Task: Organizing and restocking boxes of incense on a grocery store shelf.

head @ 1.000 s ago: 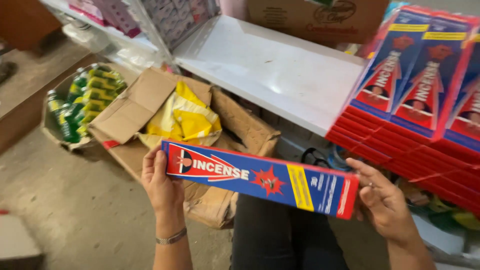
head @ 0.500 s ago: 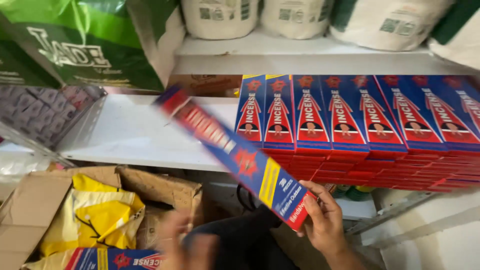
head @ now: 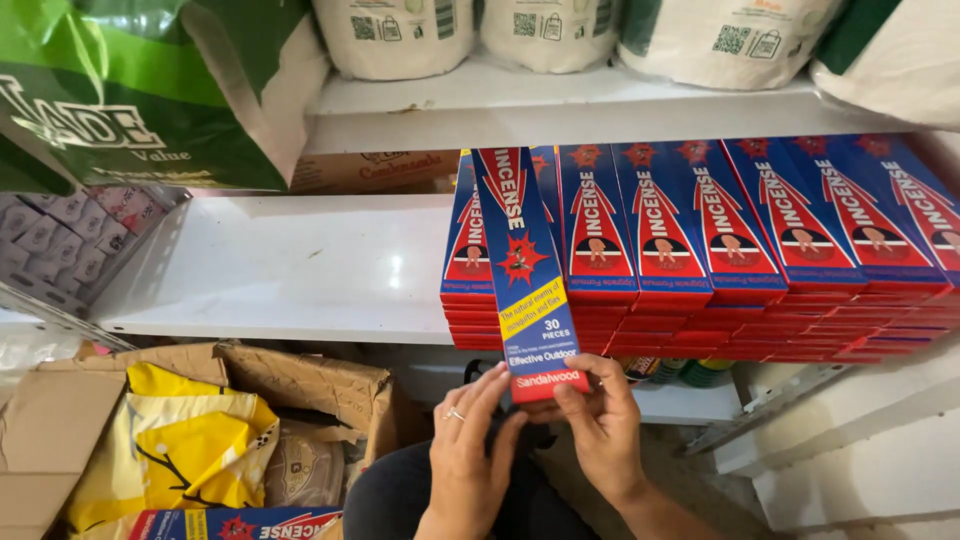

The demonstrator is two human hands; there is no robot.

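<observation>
A long flat blue and red carton (head: 525, 275) with a yellow band points away from me, its far end resting on the leftmost stack of matching cartons (head: 720, 250) on the white shelf (head: 280, 270). My right hand (head: 600, 425) pinches the carton's near red end. My left hand (head: 470, 450), with a ring on one finger, touches that same end from the left. The stacks stand several cartons high and fill the right half of the shelf.
An open cardboard box (head: 200, 430) at lower left holds yellow bags and another blue carton (head: 235, 523). A big green and white sack (head: 130, 90) hangs at upper left. White sacks (head: 560, 30) sit on the upper shelf. A lower white shelf (head: 850, 460) is at right.
The view rose from the floor box to the shelf. The carton swung from crosswise to pointing away, its far end now on the leftmost stack, and my left hand returned to its near end.
</observation>
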